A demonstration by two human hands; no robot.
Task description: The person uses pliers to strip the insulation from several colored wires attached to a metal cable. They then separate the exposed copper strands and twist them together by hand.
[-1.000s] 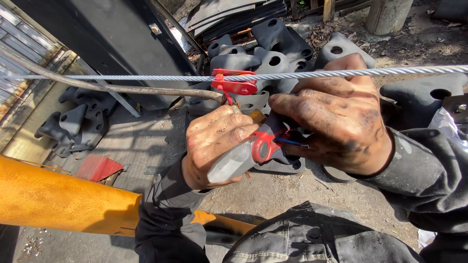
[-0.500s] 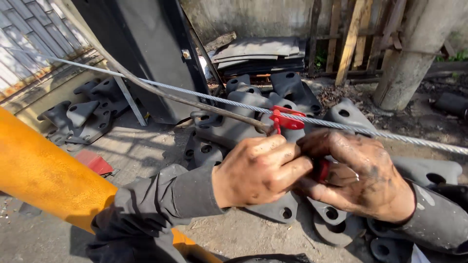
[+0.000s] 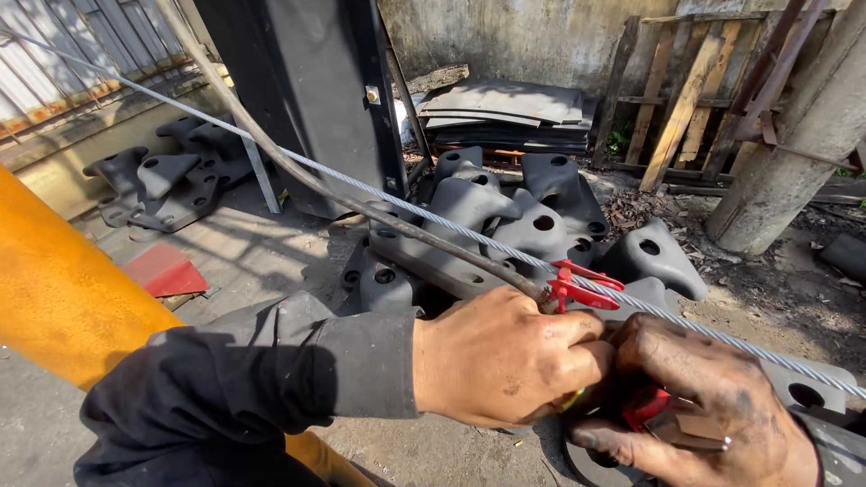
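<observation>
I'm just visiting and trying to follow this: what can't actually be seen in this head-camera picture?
- The tool between the hands: the left hand and right hand cover all but a red part.
- Where the red clip grips the steel cable: its lower part is hidden behind the left hand.
- The right hand's wrist: cut off by the bottom edge.
- The cable's far ends: cut off by both side edges.

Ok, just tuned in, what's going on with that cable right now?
A person's left hand and right hand are bunched together just under a taut steel cable, gripping a red-handled tool. A red clamp sits on the cable above the knuckles. Dark cast metal parts lie piled behind.
</observation>
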